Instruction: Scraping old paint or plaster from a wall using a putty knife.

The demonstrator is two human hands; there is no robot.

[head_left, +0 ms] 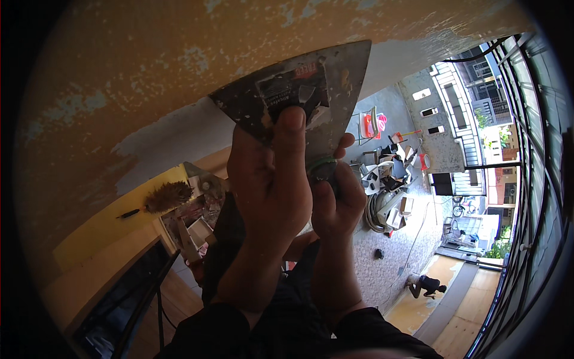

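A wide, paint-spattered putty knife (344,75) is raised in front of me, its broad edge at the wall. My left hand (272,179) is closed on the lower part of the blade, thumb pressed flat over the worn dark label. Wrapped round the greenish handle, my right hand (341,200) grips the tool just beside the left. The orange-tan wall (143,72) above has white flaked patches, and a smooth grey-white strip (173,134) runs below them. Most of the handle is hidden by my fingers.
A feathery brown duster (169,197) and a black pen-like tool (128,213) appear at the left by a yellow surface. Piled boxes and scrap (391,173) cover the floor at right, near a coiled hose (376,212). Another person (427,285) is farther off, lower right.
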